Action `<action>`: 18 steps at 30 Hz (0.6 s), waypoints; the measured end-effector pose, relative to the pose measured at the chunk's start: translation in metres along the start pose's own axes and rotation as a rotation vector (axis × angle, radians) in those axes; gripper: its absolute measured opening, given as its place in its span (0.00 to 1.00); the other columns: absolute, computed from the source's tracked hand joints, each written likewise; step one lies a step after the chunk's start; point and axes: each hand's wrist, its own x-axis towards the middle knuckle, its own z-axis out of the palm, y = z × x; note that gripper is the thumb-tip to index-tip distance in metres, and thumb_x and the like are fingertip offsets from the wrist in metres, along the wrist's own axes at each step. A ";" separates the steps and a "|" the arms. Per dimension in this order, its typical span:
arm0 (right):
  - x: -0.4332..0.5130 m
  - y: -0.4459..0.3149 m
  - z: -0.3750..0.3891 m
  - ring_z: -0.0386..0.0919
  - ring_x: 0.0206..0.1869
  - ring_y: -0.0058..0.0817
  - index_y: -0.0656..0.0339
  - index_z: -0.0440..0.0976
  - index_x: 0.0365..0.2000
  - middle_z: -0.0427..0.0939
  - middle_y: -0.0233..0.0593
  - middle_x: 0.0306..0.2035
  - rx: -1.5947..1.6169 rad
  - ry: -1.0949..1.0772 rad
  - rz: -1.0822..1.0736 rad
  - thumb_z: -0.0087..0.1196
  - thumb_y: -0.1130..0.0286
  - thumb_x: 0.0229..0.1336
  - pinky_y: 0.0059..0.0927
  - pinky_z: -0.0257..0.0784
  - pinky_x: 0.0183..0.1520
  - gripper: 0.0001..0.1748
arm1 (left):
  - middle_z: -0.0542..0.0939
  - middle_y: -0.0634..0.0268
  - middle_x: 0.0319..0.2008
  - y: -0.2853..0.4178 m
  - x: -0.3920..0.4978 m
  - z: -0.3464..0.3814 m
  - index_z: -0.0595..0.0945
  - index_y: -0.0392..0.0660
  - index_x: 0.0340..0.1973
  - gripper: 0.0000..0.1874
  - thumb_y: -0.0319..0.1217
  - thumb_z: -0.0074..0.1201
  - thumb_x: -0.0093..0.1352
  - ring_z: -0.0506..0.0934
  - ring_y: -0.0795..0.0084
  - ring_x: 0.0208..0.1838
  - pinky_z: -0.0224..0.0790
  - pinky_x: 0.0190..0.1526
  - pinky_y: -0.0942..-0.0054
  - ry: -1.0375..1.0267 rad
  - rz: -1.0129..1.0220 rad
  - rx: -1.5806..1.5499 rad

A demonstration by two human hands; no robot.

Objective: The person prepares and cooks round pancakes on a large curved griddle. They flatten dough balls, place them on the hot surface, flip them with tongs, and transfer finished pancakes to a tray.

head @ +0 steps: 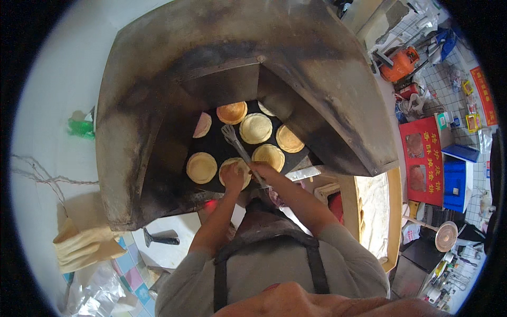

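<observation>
My left hand lies over a round flatbread at the near edge of a dark baking plate. Its fingertips touch the bread, but whether they grip it is not clear. A long metal utensil with a slotted head is in my right hand, its head pointing away from me over the bare plate. Beside that hand is another pale flatbread. Several more rounds lie about, including a browner one at the back and a pale one at left.
A sooty metal hood encloses the plate on its far side and flanks. At right stands a wooden-rimmed tray. A black-handled scraper rests on a white surface at lower left. An orange gas cylinder stands far right.
</observation>
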 end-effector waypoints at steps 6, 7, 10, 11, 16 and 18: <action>0.086 -0.009 0.051 0.68 0.17 0.26 0.60 0.70 0.26 0.71 0.34 0.19 0.270 0.156 -0.172 0.50 0.64 0.55 0.28 0.65 0.19 0.10 | 0.71 0.56 0.41 -0.032 -0.010 -0.033 0.77 0.47 0.39 0.15 0.29 0.54 0.55 0.66 0.56 0.48 0.53 0.52 0.57 0.064 -0.065 -0.198; 0.089 -0.011 0.049 0.67 0.16 0.26 0.60 0.69 0.25 0.71 0.34 0.18 0.109 0.270 -0.239 0.50 0.65 0.56 0.28 0.64 0.18 0.09 | 0.70 0.56 0.43 -0.030 -0.007 -0.037 0.77 0.47 0.40 0.15 0.29 0.54 0.56 0.64 0.55 0.50 0.51 0.54 0.57 0.031 -0.085 -0.232; 0.070 -0.004 0.030 0.66 0.15 0.24 0.61 0.68 0.20 0.69 0.35 0.16 0.252 0.206 -0.211 0.48 0.66 0.57 0.27 0.62 0.16 0.13 | 0.63 0.54 0.50 -0.022 0.005 -0.045 0.75 0.48 0.43 0.17 0.30 0.54 0.57 0.60 0.52 0.53 0.52 0.53 0.53 -0.035 -0.072 -0.153; 0.051 0.005 0.015 0.66 0.15 0.24 0.61 0.68 0.20 0.69 0.34 0.16 0.134 0.120 -0.255 0.48 0.65 0.57 0.26 0.61 0.16 0.13 | 0.61 0.53 0.51 -0.019 0.007 -0.047 0.74 0.48 0.44 0.17 0.30 0.54 0.58 0.59 0.51 0.54 0.52 0.53 0.52 -0.064 -0.131 -0.175; -0.117 0.090 -0.093 0.66 0.17 0.24 0.59 0.70 0.27 0.67 0.31 0.18 -0.023 -0.153 -0.248 0.44 0.54 0.58 0.26 0.60 0.17 0.18 | 0.58 0.49 0.52 -0.004 0.017 -0.039 0.73 0.49 0.45 0.19 0.31 0.56 0.57 0.58 0.49 0.55 0.52 0.53 0.53 -0.030 -0.085 -0.089; -0.214 0.144 -0.133 0.68 0.26 0.20 0.61 0.73 0.34 0.73 0.31 0.26 -0.363 0.165 -0.359 0.45 0.49 0.56 0.27 0.66 0.30 0.23 | 0.59 0.49 0.52 0.007 0.018 -0.029 0.73 0.49 0.45 0.20 0.31 0.57 0.56 0.58 0.49 0.55 0.53 0.53 0.53 -0.048 0.031 -0.021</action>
